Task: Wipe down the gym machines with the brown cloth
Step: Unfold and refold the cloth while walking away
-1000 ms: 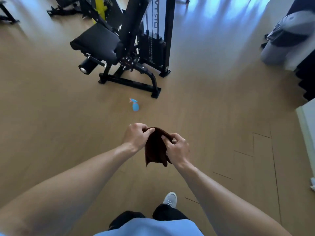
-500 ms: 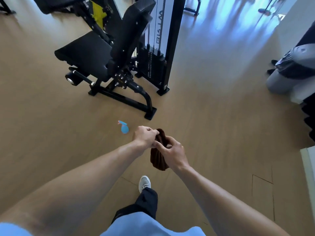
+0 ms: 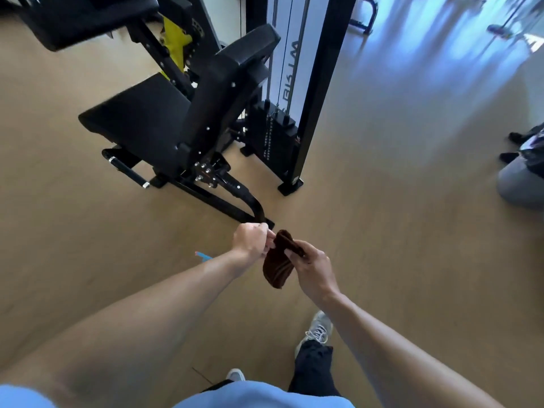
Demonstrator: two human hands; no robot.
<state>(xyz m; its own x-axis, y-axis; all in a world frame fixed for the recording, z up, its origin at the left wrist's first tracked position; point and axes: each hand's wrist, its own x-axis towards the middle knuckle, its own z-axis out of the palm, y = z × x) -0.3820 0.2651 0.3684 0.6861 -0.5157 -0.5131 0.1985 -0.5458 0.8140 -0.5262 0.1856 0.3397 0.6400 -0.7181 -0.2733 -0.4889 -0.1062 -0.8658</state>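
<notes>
While both arms reach out in front of the body, the left hand [image 3: 251, 241] pinches the upper edge of the brown cloth [image 3: 278, 265] with curled fingers, and the right hand [image 3: 313, 267] grips the same cloth from the other side, thumb laid over the bunched fabric. The cloth hangs folded between the two hands, clear of the wooden floor [image 3: 397, 231] below. Just behind the left forearm a small piece of a blue spray bottle [image 3: 203, 256] peeks out on the floor. Beyond the hands stands a black gym machine [image 3: 182, 122], its rear foot just past the left knuckles; the padded seat and the tilted backrest face away toward the left, and yellow parts show on the frame behind them. To the right of the seat rises the tall weight stack [image 3: 273, 136] between upright posts. Down below, a grey shoe [image 3: 318, 328] and dark trouser leg step forward beneath the right forearm.
</notes>
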